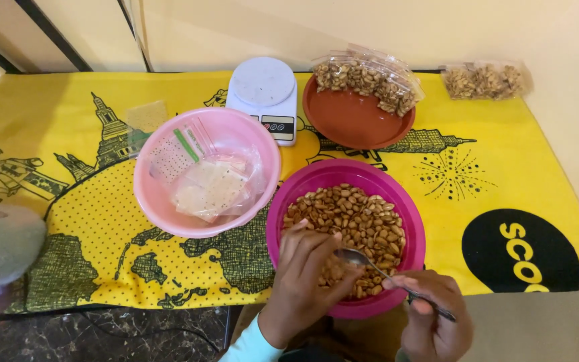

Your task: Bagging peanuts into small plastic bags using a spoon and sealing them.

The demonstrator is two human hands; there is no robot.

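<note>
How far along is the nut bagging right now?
Done: filled bags lie on the brown plate, one more beside it. In hand: right hand holds a spoon over the magenta bowl; left hand reaches in. Left: many nuts, and empty bags in the pink bowl.

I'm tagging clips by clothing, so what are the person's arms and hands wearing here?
The left hand is bare, with no ring or glove showing; its wrist ends in a light turquoise sleeve. The right hand is also bare, and no sleeve shows at its wrist before the picture's edge.
</note>
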